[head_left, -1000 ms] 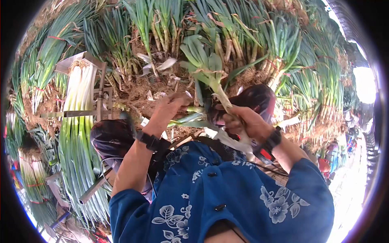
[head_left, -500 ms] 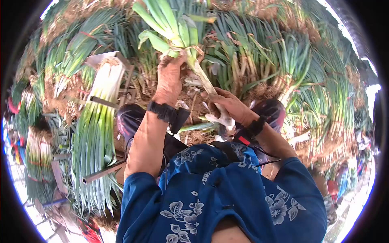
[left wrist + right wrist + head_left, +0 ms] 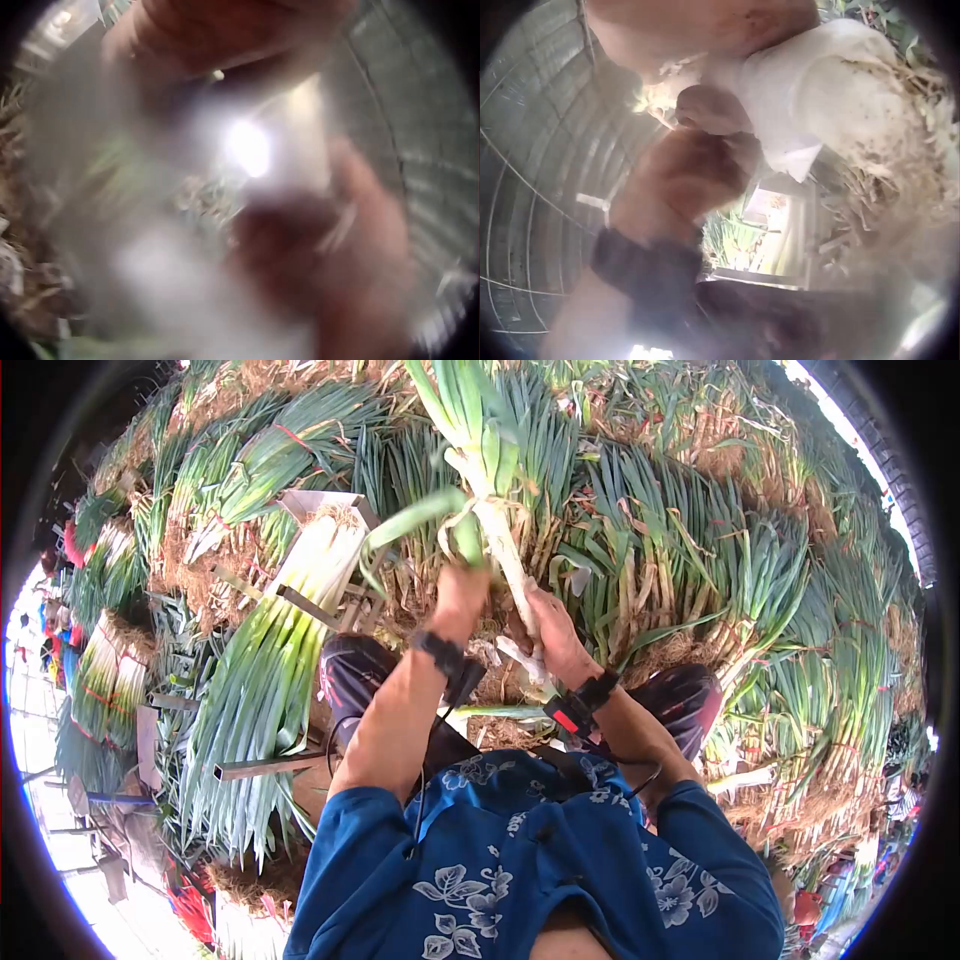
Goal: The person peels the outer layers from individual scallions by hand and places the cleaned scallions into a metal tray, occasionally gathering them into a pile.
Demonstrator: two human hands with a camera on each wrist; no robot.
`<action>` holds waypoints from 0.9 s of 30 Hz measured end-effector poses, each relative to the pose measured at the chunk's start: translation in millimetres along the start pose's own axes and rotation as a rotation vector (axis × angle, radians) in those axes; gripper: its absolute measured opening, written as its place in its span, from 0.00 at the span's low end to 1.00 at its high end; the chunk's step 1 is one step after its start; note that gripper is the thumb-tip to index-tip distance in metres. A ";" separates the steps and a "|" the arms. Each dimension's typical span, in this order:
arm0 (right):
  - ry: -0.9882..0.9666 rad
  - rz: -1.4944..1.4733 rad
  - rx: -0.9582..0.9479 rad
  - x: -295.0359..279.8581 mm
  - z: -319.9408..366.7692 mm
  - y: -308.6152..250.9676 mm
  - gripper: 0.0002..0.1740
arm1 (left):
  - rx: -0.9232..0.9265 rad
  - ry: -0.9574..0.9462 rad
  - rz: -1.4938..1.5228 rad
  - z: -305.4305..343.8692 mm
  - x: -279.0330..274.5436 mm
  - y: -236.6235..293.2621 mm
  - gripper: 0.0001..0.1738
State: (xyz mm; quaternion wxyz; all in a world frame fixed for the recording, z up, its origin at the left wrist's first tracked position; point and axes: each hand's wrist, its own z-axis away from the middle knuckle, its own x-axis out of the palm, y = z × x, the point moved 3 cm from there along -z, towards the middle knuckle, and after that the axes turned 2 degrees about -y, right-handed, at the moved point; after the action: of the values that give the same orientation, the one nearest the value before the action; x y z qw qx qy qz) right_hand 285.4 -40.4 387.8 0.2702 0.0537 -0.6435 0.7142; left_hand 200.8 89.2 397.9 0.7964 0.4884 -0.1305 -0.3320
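Observation:
A thick leek (image 3: 507,550) stands tilted in front of the person, its green leaves fanning out at the top. My right hand (image 3: 560,640) grips the white stalk near its lower end. In the right wrist view the pale root end (image 3: 847,112) juts out beside that hand, with a torn white layer hanging under it. My left hand (image 3: 462,598), blurred by motion, holds an outer leaf (image 3: 418,520) that bends away from the stalk. The left hand (image 3: 694,169) also shows below the stalk in the right wrist view. Blur covers most of the left wrist view.
At the left, a bundle of trimmed leeks (image 3: 265,630) lies across a metal frame (image 3: 270,765). Rows of untrimmed leeks (image 3: 660,530) stand behind and to the right, roots down. Peeled scraps (image 3: 500,712) lie on the ground between the knees.
My left hand rose from low near the scraps to the base of the leek's leaves, then came down, drawing an outer leaf away. The right hand keeps its grip; the leek now stands more upright.

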 end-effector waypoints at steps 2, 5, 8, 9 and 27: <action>0.056 -0.015 0.074 -3.8 -11.1 -7.6 0.32 | -0.050 -0.199 -0.630 -18.1 14.5 -92.0 0.25; -0.003 0.115 0.064 -9.6 -14.9 -25.2 0.33 | 0.155 -0.686 -1.257 -1.4 2.3 -129.6 0.26; -0.035 0.202 0.068 -11.3 -8.0 -21.8 0.33 | -0.010 -0.047 -0.689 40.2 -35.8 -17.3 0.25; -0.061 0.233 0.057 -9.3 -4.8 -18.9 0.32 | 0.178 -0.029 -0.512 17.5 -53.5 3.0 0.32; -0.074 0.110 0.209 -7.3 15.6 -7.9 0.28 | 0.409 0.472 0.504 15.7 -148.5 15.5 0.12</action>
State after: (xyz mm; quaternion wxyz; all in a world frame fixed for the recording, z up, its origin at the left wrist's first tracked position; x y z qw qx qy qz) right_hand 290.9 -57.3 394.4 0.1998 0.0727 -0.5769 0.7887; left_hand 88.0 180.4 436.2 0.7472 0.6526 -0.1230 0.0281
